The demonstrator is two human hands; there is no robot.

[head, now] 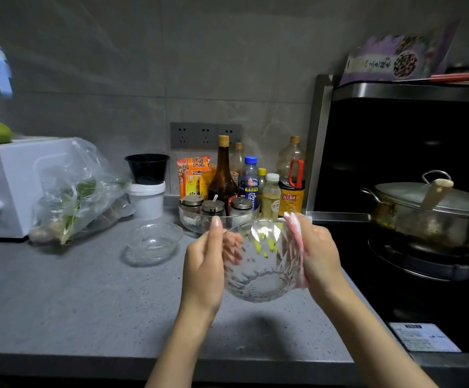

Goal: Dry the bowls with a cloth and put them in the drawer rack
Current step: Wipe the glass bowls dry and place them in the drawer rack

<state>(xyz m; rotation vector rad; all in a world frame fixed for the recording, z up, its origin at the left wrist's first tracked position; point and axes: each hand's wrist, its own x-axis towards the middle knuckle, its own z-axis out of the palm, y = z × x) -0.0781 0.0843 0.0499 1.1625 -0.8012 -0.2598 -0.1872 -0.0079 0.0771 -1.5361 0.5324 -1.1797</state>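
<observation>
A small glass bowl sits on the grey counter, dried or not I cannot tell; the left hand grips the rim of a cut-glass bowl held above the counter; the right hand clutches a pink striped cloth against its outer wall; drying looks midway, and no drawer rack is in sight.

Grey tiled wall, speckled grey countertop, dim light

Grey speckled countertop: front-left stretch open, passage wide. Small clear glass bowl stands mid-counter. Behind it: clear plastic bag of greens, white lidded tub, crowded tray of condiment bottles. Right side blocked by lidded steel pot on the hob.
</observation>
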